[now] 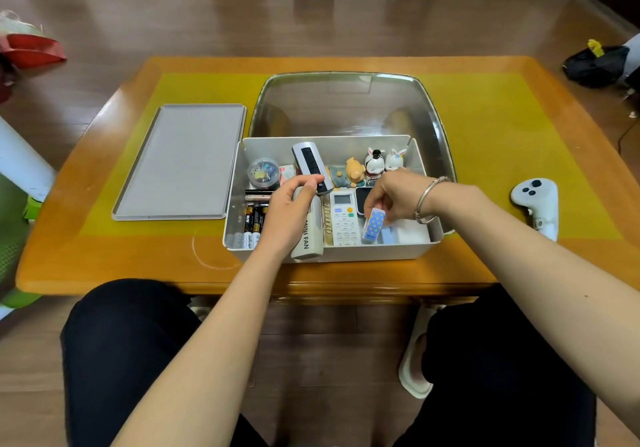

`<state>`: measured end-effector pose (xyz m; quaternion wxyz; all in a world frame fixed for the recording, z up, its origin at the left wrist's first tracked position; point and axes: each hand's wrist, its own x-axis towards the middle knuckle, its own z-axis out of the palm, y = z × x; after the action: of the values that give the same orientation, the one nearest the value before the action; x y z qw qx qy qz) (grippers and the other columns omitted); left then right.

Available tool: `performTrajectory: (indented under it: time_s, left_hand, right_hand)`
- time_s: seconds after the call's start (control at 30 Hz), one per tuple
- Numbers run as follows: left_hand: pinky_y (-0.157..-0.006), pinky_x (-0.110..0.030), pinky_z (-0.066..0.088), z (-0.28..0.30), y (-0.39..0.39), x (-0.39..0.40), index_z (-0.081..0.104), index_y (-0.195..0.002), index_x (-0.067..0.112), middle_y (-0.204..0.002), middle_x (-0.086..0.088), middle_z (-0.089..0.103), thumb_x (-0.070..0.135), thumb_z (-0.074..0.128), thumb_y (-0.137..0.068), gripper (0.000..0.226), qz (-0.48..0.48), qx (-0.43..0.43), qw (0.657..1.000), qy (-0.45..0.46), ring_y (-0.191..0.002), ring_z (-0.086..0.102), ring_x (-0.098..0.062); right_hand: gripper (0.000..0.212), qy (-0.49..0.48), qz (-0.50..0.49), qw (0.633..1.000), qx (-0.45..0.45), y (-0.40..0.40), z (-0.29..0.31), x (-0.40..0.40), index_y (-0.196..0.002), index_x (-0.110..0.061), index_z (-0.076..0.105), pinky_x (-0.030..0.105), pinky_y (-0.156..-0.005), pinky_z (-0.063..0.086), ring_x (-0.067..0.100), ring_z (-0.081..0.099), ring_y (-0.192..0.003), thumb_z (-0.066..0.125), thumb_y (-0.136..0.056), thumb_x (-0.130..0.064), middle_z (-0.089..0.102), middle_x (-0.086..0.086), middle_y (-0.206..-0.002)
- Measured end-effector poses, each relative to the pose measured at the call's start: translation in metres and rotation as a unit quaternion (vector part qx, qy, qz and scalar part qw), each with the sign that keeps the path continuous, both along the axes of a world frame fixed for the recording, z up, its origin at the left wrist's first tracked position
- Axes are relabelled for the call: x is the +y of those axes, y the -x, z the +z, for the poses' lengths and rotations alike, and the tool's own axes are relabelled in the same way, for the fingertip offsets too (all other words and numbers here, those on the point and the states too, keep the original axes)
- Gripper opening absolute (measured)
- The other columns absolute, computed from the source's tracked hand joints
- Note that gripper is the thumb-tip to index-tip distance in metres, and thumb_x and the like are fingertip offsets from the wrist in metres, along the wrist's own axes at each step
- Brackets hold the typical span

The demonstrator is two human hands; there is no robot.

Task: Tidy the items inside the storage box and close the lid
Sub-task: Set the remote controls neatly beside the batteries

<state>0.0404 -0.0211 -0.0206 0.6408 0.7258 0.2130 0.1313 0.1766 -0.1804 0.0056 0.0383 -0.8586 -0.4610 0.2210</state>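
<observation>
A white storage box stands on the table with its clear lid tipped open behind it. My left hand grips a white mini fan over the box's front middle. My right hand pinches a small blue box with yellow dots above the box's right part. Inside lie a white remote, a black and silver remote, batteries, a round clear pin case and small figurines along the back wall.
A grey flat tray lies left of the box on the yellow mat. A white game controller rests at the table's right. My knees are under the table's front edge.
</observation>
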Motion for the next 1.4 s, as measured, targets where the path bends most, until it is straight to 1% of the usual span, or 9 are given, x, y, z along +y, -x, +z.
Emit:
performTrajectory:
  time_s: [0.1, 0.2, 0.37, 0.6, 0.73, 0.9, 1.1, 1.23, 1.4]
  left_hand:
    - [-0.069, -0.017, 0.044, 0.001, 0.001, -0.001, 0.063, -0.101, 0.037, -0.106, 0.023, 0.056, 0.032, 0.047, -0.098, 0.017, -0.002, -0.002, 1.0, 0.001, -0.108, 0.055, -0.005]
    - [-0.068, -0.016, 0.044, 0.001, 0.001, -0.001, 0.063, -0.101, 0.036, -0.107, 0.023, 0.056, 0.031, 0.047, -0.098, 0.017, -0.002, -0.002, 1.0, 0.0, -0.106, 0.056, -0.005]
    - [-0.062, -0.008, 0.044, 0.001, 0.001, 0.0, 0.063, -0.1, 0.037, -0.11, 0.018, 0.056, 0.031, 0.047, -0.098, 0.017, -0.007, -0.002, 1.0, 0.001, -0.104, 0.056, -0.002]
    - [-0.073, -0.018, 0.047, 0.001, 0.001, -0.001, 0.063, -0.096, 0.04, -0.107, 0.024, 0.056, 0.03, 0.047, -0.098, 0.019, -0.008, -0.007, 1.0, 0.0, -0.108, 0.055, -0.005]
    - [-0.059, -0.003, 0.042, 0.004, 0.002, -0.002, 0.062, -0.096, 0.041, -0.104, 0.027, 0.053, 0.029, 0.047, -0.099, 0.019, -0.015, -0.012, 1.0, -0.003, -0.101, 0.053, 0.004]
    - [-0.071, -0.015, 0.044, 0.003, 0.002, -0.001, 0.061, -0.095, 0.043, -0.105, 0.028, 0.054, 0.031, 0.046, -0.099, 0.019, -0.018, -0.012, 1.0, -0.005, -0.108, 0.054, -0.003]
    - [-0.058, -0.004, 0.044, 0.003, 0.002, 0.0, 0.062, -0.1, 0.037, -0.104, 0.028, 0.055, 0.031, 0.046, -0.099, 0.017, -0.027, -0.011, 1.0, 0.002, -0.091, 0.055, 0.018]
    - [-0.058, -0.005, 0.044, 0.003, 0.002, -0.001, 0.062, -0.098, 0.041, -0.103, 0.031, 0.054, 0.033, 0.046, -0.099, 0.018, -0.024, -0.006, 1.0, 0.003, -0.091, 0.055, 0.014]
    - [-0.06, -0.004, 0.043, 0.002, 0.002, 0.0, 0.063, -0.101, 0.038, -0.105, 0.028, 0.055, 0.033, 0.046, -0.099, 0.018, -0.023, -0.007, 1.0, -0.003, -0.096, 0.054, 0.012]
  right_hand:
    - [0.036, 0.033, 0.022, 0.999, -0.002, 0.002, -0.01, 0.006, -0.095, -0.024, 0.075, 0.013, -0.057, 0.04, 0.021, 0.062, -0.074, 0.058, -0.079, 0.004, 0.071, 0.003, -0.083]
    - [0.036, 0.023, -0.011, 0.999, 0.025, 0.003, -0.018, 0.006, -0.096, -0.019, 0.075, 0.009, -0.065, 0.044, 0.012, 0.064, -0.084, 0.053, -0.081, 0.005, 0.072, -0.001, -0.094]
    - [0.023, 0.009, -0.048, 0.999, 0.016, 0.002, -0.023, 0.003, -0.101, -0.021, 0.071, 0.032, -0.084, 0.054, 0.009, 0.064, -0.088, 0.068, -0.078, -0.023, 0.072, -0.006, -0.096]
    - [0.022, 0.061, -0.018, 0.997, -0.043, 0.006, -0.038, 0.006, -0.094, -0.031, 0.07, 0.033, -0.08, 0.03, 0.012, 0.056, -0.089, 0.07, -0.077, -0.044, 0.065, -0.014, -0.089]
    - [0.02, 0.077, -0.003, 0.996, -0.038, 0.004, -0.036, 0.005, -0.1, -0.036, 0.069, 0.032, -0.08, 0.029, 0.009, 0.055, -0.092, 0.069, -0.08, -0.039, 0.066, -0.016, -0.096]
    - [0.031, 0.044, -0.036, 0.998, 0.035, 0.004, -0.03, -0.003, -0.111, -0.026, 0.065, 0.025, -0.084, 0.047, 0.007, 0.061, -0.095, 0.071, -0.08, -0.027, 0.068, -0.009, -0.105]
    - [0.026, 0.052, -0.07, 0.996, -0.018, -0.004, -0.017, -0.016, -0.106, -0.014, 0.069, 0.021, -0.08, 0.039, 0.022, 0.061, -0.098, 0.048, -0.092, -0.009, 0.069, 0.002, -0.107]
    - [0.028, 0.081, -0.063, 0.994, -0.046, -0.001, -0.019, -0.011, -0.108, -0.015, 0.068, 0.023, -0.08, 0.04, 0.023, 0.059, -0.098, 0.044, -0.094, -0.015, 0.067, 0.004, -0.112]
    - [0.038, 0.087, -0.095, 0.991, -0.025, -0.004, -0.016, -0.011, -0.108, -0.019, 0.068, 0.027, -0.087, 0.046, 0.023, 0.058, -0.102, 0.041, -0.089, 0.0, 0.065, 0.005, -0.114]
